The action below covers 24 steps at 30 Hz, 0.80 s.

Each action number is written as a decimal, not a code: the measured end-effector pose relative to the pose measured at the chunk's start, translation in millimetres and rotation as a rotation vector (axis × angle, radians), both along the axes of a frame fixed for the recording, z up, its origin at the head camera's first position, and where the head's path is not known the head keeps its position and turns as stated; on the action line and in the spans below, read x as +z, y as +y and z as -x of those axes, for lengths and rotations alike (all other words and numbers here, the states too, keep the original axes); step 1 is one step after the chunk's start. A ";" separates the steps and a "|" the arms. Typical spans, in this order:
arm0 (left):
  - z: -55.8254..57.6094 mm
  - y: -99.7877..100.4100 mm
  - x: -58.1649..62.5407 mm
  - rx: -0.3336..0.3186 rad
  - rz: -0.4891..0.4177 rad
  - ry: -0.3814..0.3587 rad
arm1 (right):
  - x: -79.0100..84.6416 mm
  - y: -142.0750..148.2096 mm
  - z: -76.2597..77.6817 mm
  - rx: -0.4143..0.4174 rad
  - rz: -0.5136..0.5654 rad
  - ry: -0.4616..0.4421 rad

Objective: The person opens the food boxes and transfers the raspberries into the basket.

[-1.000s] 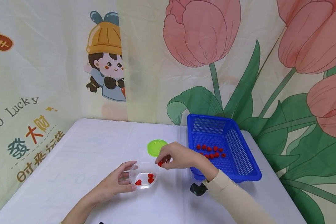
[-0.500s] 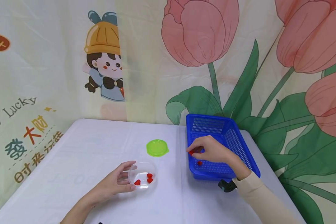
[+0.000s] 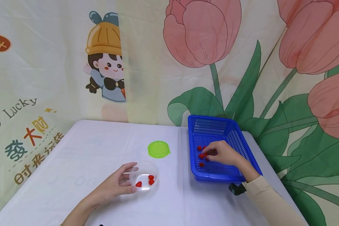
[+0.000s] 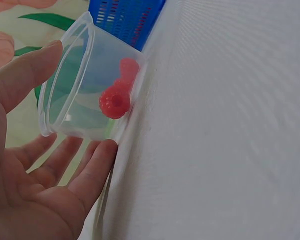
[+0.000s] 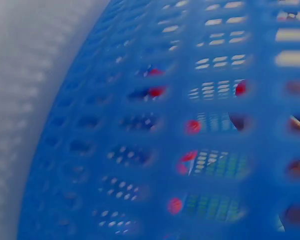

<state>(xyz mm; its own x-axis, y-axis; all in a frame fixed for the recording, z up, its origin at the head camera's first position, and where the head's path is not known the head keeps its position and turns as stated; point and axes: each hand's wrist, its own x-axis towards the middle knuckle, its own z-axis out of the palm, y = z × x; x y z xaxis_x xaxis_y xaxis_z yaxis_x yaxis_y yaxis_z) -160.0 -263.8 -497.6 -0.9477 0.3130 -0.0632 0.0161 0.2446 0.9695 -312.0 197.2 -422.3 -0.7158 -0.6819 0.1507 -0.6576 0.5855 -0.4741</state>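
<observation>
In the head view my left hand (image 3: 113,185) holds a clear plastic cup (image 3: 136,175) on the white table. Its thumb lies by the rim and the fingers are along the other side in the left wrist view. A few red raspberries (image 4: 114,101) lie at the bottom of that cup. My right hand (image 3: 223,153) is inside the blue basket (image 3: 226,177), its bent fingertips among red raspberries (image 3: 199,148). Whether the fingers pinch one cannot be made out. The right wrist view looks blurrily through the basket's slotted wall, with red spots behind it.
A green lid (image 3: 158,149) lies flat on the white table (image 3: 113,141), between the cup and the basket. A printed cloth (image 3: 147,62) with tulips hangs behind the table.
My right hand has gone from beside the cup, where it held a raspberry, rightward into the basket. The left hand and the cup have stayed in place.
</observation>
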 end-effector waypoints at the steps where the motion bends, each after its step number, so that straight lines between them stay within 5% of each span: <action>1: 0.2 0.2 0.1 -0.001 0.000 0.000 | -2.6 2.2 0.9 -0.008 -0.009 0.000; 24: 1.5 1.7 -0.3 -0.005 -0.009 -0.013 | -29.3 11.7 11.2 0.006 -0.088 -0.083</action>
<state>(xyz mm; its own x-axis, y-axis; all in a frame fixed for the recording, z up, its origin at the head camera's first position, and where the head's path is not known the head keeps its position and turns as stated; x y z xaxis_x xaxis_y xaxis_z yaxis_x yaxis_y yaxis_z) -161.5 -262.1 -497.9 -0.9451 0.3185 -0.0731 0.0045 0.2362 0.9717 -323.1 208.9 -451.6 -0.7191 -0.6943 0.0301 -0.6218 0.6234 -0.4741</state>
